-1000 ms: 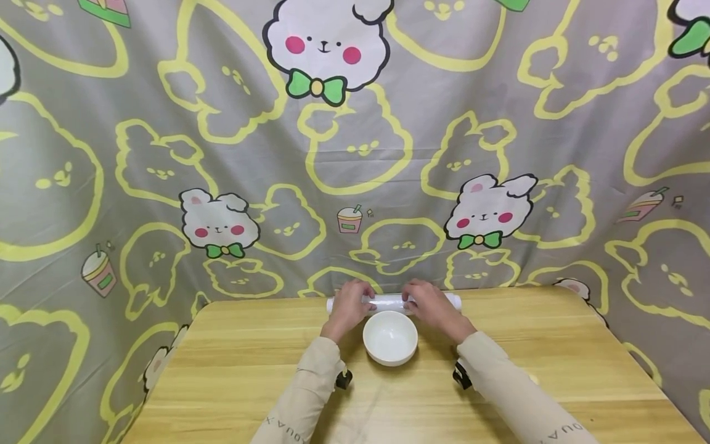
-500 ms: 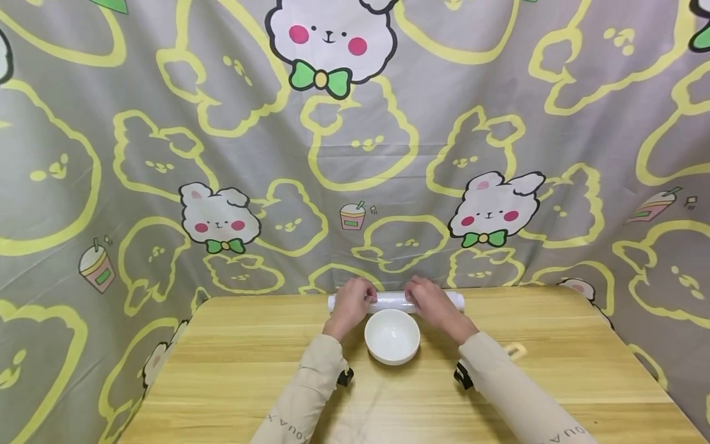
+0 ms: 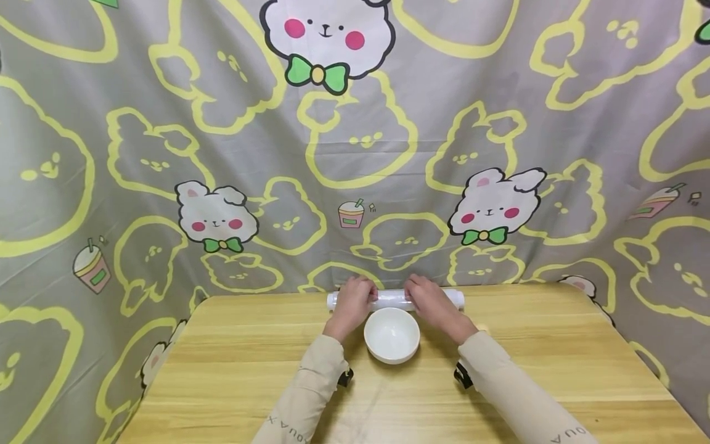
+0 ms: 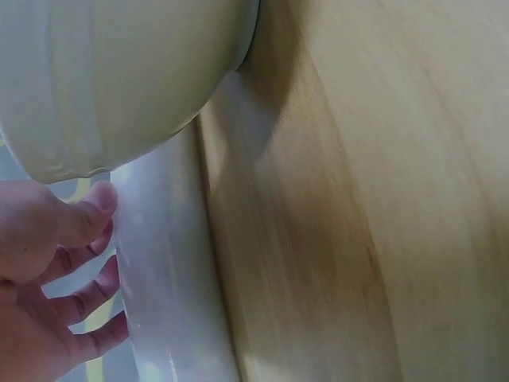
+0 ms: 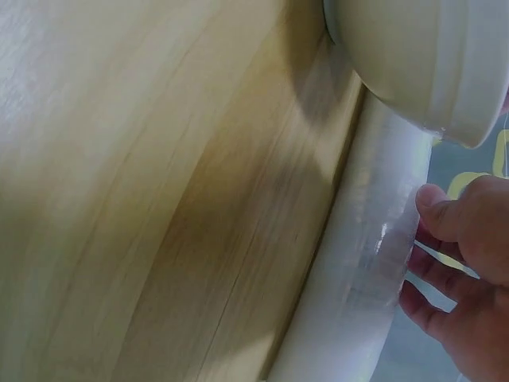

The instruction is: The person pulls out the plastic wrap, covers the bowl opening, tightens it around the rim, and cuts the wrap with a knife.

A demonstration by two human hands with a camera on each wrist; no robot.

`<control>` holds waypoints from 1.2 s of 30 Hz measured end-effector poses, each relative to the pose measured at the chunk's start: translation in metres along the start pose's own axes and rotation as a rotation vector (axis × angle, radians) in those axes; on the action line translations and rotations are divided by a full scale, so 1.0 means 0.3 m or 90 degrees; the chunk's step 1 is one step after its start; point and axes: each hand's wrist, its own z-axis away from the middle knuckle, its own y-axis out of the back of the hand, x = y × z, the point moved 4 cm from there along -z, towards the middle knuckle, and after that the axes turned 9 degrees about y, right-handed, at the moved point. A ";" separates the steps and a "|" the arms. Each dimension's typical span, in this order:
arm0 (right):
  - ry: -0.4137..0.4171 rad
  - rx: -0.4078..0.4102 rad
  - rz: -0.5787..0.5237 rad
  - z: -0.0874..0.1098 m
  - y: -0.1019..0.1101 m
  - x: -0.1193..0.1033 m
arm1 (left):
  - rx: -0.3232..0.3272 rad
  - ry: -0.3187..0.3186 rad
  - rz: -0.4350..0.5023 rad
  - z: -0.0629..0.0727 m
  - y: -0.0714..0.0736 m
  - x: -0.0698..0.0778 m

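A white roll of cling film lies across the back of the table, close to the curtain. My left hand is at its left part, thumb and index finger close together at the film's surface. At the right part, my right hand has the same pinch, with fingertips against the roll. The film is clear, so its edge is hard to make out. Just in front of the roll, between my forearms, stands a white bowl, upright. Both wrist views show the bowl's outer wall beside the roll.
The wooden table runs on to both sides and toward me. A grey curtain with cartoon prints hangs directly behind it. A small pale yellow thing peeks out by my right sleeve, its kind unclear.
The fingers of both hands have drawn in against the roll from a more spread pose. The yellow thing shows farther up along the right sleeve. Roll and bowl stay put.
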 end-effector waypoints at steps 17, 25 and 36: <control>-0.013 -0.016 -0.011 -0.004 0.007 -0.007 | -0.010 0.025 -0.017 -0.007 -0.020 -0.006; -0.006 -0.029 0.022 0.002 -0.002 -0.005 | -0.057 0.022 0.006 -0.022 -0.005 0.018; -0.027 -0.013 -0.009 -0.002 0.005 -0.004 | -0.099 0.012 0.037 -0.049 -0.013 0.059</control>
